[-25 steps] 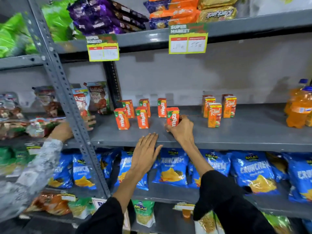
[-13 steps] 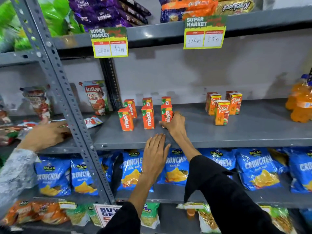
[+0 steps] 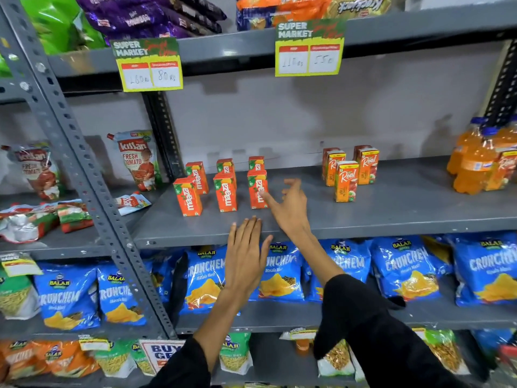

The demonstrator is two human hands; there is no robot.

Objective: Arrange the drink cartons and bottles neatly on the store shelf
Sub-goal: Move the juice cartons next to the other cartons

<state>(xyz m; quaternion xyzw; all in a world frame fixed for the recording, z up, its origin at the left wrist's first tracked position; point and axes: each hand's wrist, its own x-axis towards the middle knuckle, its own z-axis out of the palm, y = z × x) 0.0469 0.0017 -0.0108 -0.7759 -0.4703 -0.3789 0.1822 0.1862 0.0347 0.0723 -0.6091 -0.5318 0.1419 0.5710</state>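
on the grey metal shelf [image 3: 391,211] six orange maaza cartons [image 3: 226,192] stand upright in two rows of three, a front row and a back row close behind it, on the left part of the shelf. the right hand [image 3: 291,204] reaches over the shelf beside the front right maaza carton [image 3: 257,189], fingers spread wide and loose; one fingertip touches or nearly touches the carton's right face, and the hand grips nothing. the left hand [image 3: 246,253] is lower, in front of the shelf's front edge, flat with fingers straight and close together, their tips at the lip of the shelf, holding nothing. both arms wear black sleeves [image 3: 372,331]. further right on the same shelf a cluster of real juice cartons [image 3: 347,175] stands upright, one forward of the others, well apart from the maaza group. at the far right end are orange drink bottles [image 3: 472,166] with blue caps, bunched together. two yellow price tags [image 3: 309,50] hang from the shelf above. left of the slotted upright post [image 3: 84,175], kissan tomato pouches [image 3: 138,161] stand and lie on a neighbouring shelf. below the drink shelf, blue crunchem snack bags [image 3: 402,270] fill the next level.
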